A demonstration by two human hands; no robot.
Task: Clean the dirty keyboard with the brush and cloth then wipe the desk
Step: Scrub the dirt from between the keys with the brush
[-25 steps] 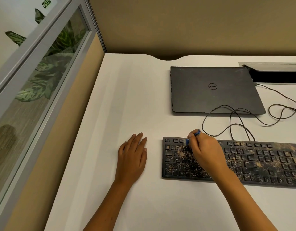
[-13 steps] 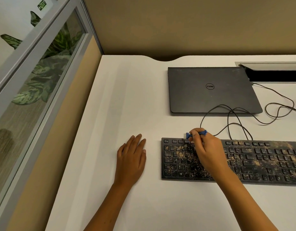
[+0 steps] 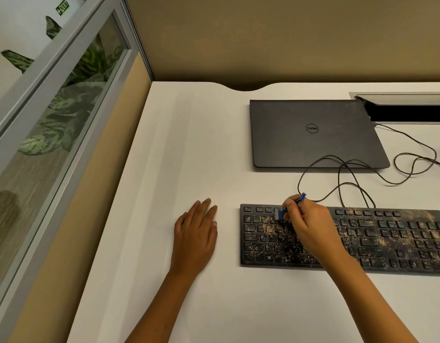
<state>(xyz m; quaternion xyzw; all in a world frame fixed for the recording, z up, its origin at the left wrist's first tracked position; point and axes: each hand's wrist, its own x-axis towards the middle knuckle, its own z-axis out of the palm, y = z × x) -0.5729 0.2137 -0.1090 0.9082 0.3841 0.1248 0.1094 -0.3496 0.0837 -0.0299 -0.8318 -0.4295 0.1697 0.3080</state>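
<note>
Right hand [image 3: 310,226] pinches a small blue brush [image 3: 287,210] — bristles down on the upper-left keys of the dirty keyboard [image 3: 377,240], which lies along the desk's [image 3: 189,144] near-right edge. Left hand [image 3: 195,237] rests flat, fingers straight, on the desk just left of the keyboard — holding nothing.

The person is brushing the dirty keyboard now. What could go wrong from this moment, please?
1. The right hand works the blue brush at the keyboard top-left; crumbs may scatter onto the white desk or towards the closed laptop.
2. The left hand lies flat on the desk, not on the keyboard, so the keyboard might slide.
3. The cable loops just behind the brush and could snag.
</note>
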